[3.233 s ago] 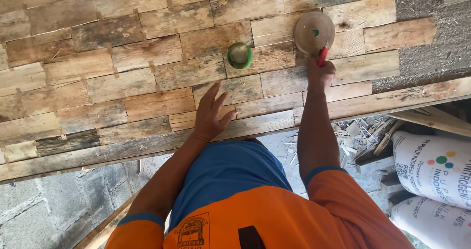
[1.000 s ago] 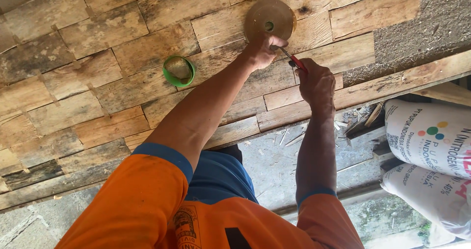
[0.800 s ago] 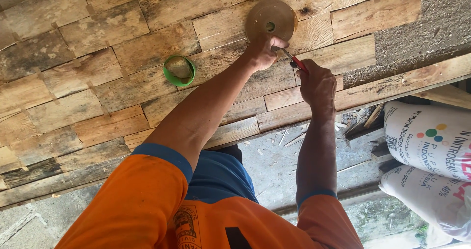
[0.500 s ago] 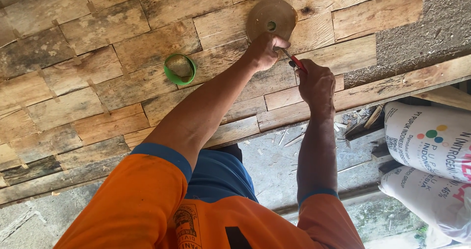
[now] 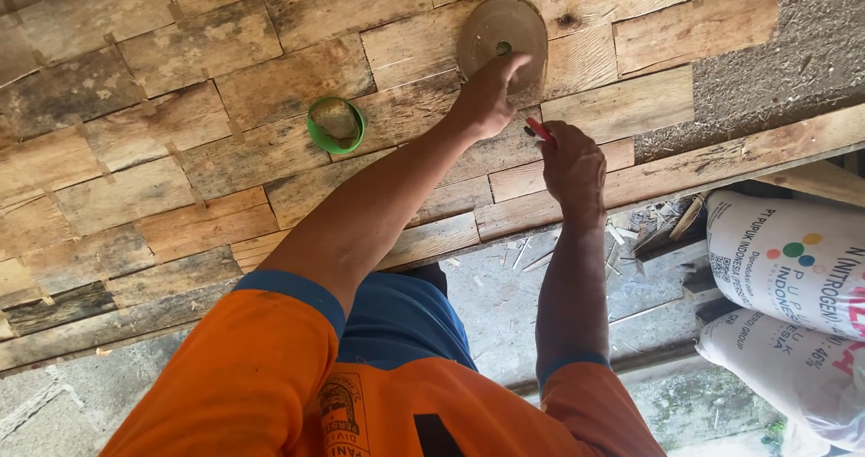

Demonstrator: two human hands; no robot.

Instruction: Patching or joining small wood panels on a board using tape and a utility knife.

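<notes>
Marking step: left hand [image 5: 487, 96] presses its spread fingers flat on the round wooden disc [image 5: 501, 31], right hand [image 5: 570, 161] closed around a red pencil [image 5: 541, 130] just below those fingers; tracing likely requires a steady disc.

**Hands at a round disc on a patchwork plank surface**

Left hand [image 5: 489, 96] is pressing down on the lower edge of a round, tan wooden disc with a small centre hole [image 5: 502, 31], which is lying flat on a surface of short, weathered wooden planks [image 5: 180, 150]. Right hand [image 5: 571, 164] is gripping a thin red-handled tool [image 5: 540, 129], its tip pointing toward the disc, just beside the left wrist. A green plastic ring [image 5: 335, 124] is sitting on the planks, well apart to the left. White printed sacks [image 5: 793, 268] are lying at right.
</notes>
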